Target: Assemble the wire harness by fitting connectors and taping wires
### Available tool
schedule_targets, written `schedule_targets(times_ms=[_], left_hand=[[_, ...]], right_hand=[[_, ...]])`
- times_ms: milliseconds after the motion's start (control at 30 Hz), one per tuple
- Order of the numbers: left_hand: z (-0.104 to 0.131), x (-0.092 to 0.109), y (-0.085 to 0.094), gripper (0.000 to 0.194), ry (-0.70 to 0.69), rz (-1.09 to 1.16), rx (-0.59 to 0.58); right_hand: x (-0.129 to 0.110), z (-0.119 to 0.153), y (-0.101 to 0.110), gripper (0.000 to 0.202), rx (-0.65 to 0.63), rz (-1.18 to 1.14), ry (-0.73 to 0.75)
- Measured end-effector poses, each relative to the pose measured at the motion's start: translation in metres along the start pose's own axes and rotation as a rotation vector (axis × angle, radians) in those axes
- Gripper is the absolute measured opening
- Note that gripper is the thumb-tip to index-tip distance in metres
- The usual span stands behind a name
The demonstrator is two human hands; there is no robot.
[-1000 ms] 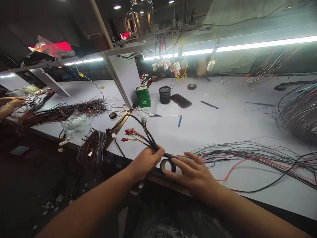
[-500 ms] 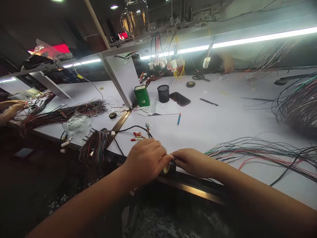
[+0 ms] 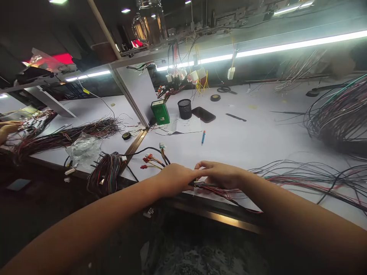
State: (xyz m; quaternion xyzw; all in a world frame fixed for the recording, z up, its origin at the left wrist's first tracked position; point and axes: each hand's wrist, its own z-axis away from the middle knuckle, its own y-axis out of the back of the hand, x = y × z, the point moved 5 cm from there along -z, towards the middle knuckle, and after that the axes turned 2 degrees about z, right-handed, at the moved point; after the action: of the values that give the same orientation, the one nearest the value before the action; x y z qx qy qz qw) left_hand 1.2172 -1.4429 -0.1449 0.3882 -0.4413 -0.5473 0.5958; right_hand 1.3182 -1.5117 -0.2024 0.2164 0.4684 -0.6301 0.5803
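My left hand (image 3: 177, 178) is closed around a wire harness at the bench's front edge. Its red and white connectors (image 3: 147, 160) and a pale multi-pin connector (image 3: 162, 146) stick out beyond that hand. Fingers bent, my right hand (image 3: 222, 173) meets the left fingertips over the harness; what it pinches is hidden. Beneath it, the loose red and dark wires (image 3: 213, 188) of the harness run out to the right. No tape roll shows between the hands.
Ahead lie a blue pen (image 3: 203, 137), a phone (image 3: 203, 114), a mesh cup (image 3: 184, 109), a green box (image 3: 160, 112) and a tape roll (image 3: 215, 98). Wire bundles (image 3: 107, 172) hang at the left edge; more wires (image 3: 341, 114) pile at right. Another person's hand (image 3: 7, 130) is far left.
The black tape roll seen at my left fingers is out of sight. My left hand has flattened over the harness, my right fingers have come over to it, and wires now show below them.
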Motion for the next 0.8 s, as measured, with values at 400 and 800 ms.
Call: schedule_targets(times_ms=[400, 800], left_hand=[[0.016, -0.020, -0.005, 0.028, 0.194, 0.198, -0.005], [0.002, -0.020, 0.014, 0.040, 0.235, 0.541, -0.152]], right_hand=[[-0.001, 0.019, 0.004, 0.038, 0.386, -0.046, 0.345], [0.021, 0.053, -0.067, 0.022, 0.684, 1.170, 0.852]])
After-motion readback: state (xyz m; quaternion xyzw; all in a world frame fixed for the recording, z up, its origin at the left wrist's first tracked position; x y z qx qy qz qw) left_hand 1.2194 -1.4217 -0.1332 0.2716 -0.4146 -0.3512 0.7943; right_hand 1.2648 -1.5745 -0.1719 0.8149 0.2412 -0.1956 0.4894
